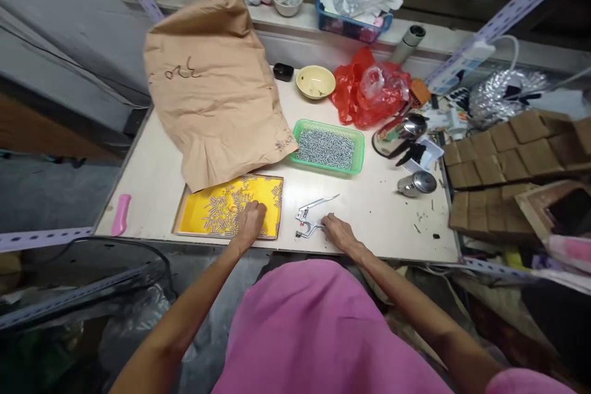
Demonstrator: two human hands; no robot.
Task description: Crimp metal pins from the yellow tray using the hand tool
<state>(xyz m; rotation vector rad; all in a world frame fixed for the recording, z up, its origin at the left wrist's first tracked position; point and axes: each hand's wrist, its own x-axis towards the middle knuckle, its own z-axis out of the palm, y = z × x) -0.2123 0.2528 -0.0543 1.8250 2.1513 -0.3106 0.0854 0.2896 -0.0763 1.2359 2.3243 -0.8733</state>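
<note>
My left hand (252, 220) is over the right half of a shallow yellow-lined tray (192, 209), its fingers closed down among small metal pins (217, 214); anything pinched there is too small to make out. On the table to the right, my right hand (338, 231) has its fingers curled at the lower handle of a metal hand tool (305, 217) lying flat with its upper handle apart. Behind the tool stands a green basket (359, 151) filled with small silvery metal pieces.
A large brown paper bag (217, 92) overlaps the tray's back edge. Farther back are a yellow bowl (316, 82) and red plastic bags (355, 92). Metal containers (417, 184) stand right, beside stacked cardboard boxes (508, 148). A pink-handled object (120, 215) lies far left.
</note>
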